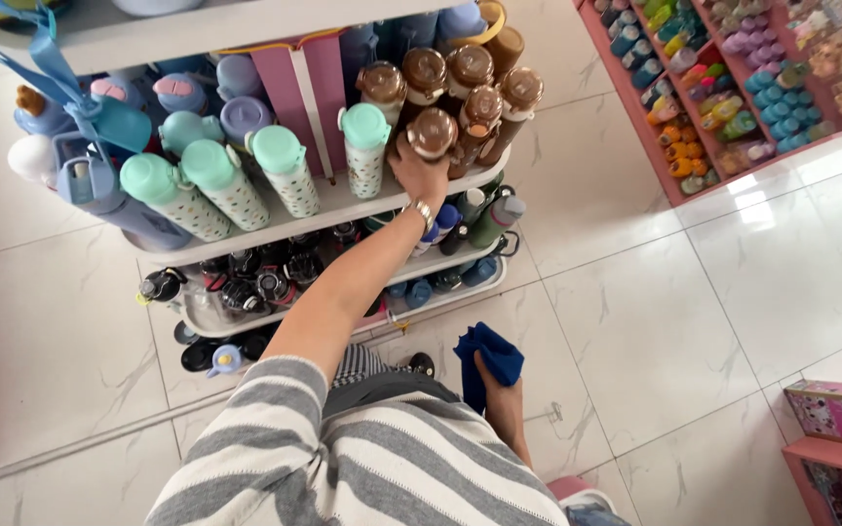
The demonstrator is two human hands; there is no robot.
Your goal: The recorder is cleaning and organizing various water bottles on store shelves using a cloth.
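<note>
White marble-look floor tiles (655,321) under a tiered white display rack (343,209) crowded with bottles. I see the left hand (419,175) reaching up, fingers wrapped around a brown bottle (432,133) with a glossy round cap, front of a cluster of like ones. Right hand (501,390) hangs low by the hip, clenched on a soft, crumpled blue cloth (487,358). Beside: mint-capped dotted bottles (221,185), smooth cylinders; pink shelves (723,88) far right
</note>
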